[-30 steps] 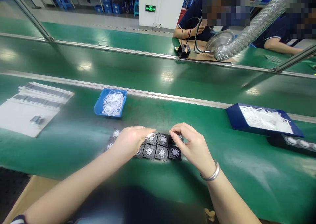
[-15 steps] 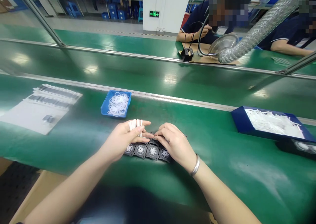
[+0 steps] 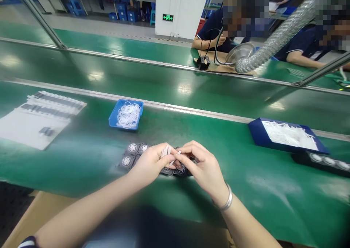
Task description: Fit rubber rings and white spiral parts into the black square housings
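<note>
A block of small black square fans (image 3: 131, 148) with white rotors lies on the green table (image 3: 82, 157), partly under my hands. My left hand (image 3: 149, 164) is closed on a bundle of small white sticks (image 3: 165, 151) above the fans. My right hand (image 3: 203, 167), with a silver bangle on the wrist, pinches one white stick (image 3: 175, 158) at the tips of that bundle. Both hands touch over the right part of the fan block.
A blue tray of white rings (image 3: 126, 113) stands behind the fans. White sheets with grey parts (image 3: 38, 113) lie at the left. At the right sit a dark blue tray of white sticks (image 3: 287, 135) and more fans (image 3: 322, 160). Two people work across the belt by a silver hose (image 3: 284, 33).
My hands have come together and lifted slightly off the fans. The right hand now pinches a stick from the left hand's bundle. The view shifted, uncovering fans at the left.
</note>
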